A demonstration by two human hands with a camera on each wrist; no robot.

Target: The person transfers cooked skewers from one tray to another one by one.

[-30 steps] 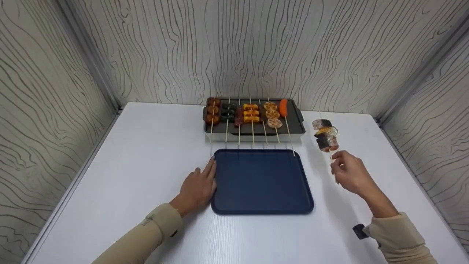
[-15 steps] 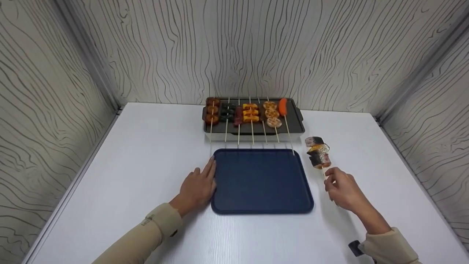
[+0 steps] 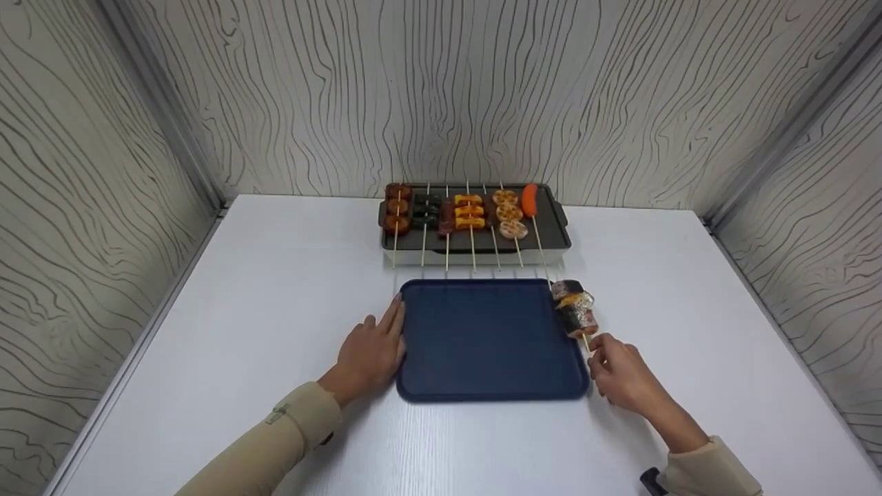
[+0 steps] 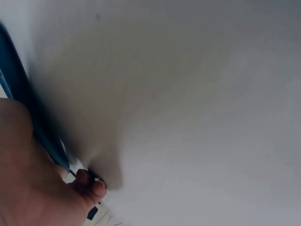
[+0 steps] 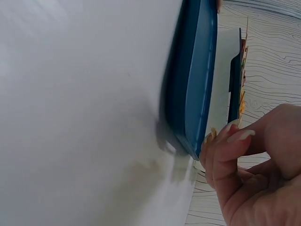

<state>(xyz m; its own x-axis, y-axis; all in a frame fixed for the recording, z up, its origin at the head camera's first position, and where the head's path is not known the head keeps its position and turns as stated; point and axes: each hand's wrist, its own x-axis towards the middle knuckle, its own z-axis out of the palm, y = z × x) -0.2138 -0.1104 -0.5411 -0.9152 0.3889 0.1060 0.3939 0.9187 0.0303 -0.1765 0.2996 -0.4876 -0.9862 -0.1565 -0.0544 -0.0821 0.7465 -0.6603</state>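
In the head view my right hand (image 3: 623, 372) pinches the stick of a skewer (image 3: 576, 318) threaded with dark-skinned, fish-like chunks and a yellow piece. The chunks overlap the right rim of a dark blue tray (image 3: 489, 344), pointing away from me. My left hand (image 3: 372, 351) rests along the tray's left edge, its fingers fairly straight and pointing forward. Seen from the left wrist, that hand (image 4: 33, 174) lies against the blue side of the tray (image 4: 19, 70). The right wrist view has the curled right-hand fingers (image 5: 225, 155) near a tray corner; the skewer's food is hidden there.
Behind the tray stands a dark grill pan (image 3: 553, 238) bearing several skewers, among them lotus root slices (image 3: 508, 213), yellow pieces (image 3: 470, 212), brown rounds (image 3: 397, 207) and an orange sausage (image 3: 529, 200). Their sticks jut toward the tray. Patterned walls enclose the white table (image 3: 289, 262).
My right hand has brought the skewer leftward and toward me, from the table right of the grill pan to the tray's right rim. The left hand and tray have stayed put.
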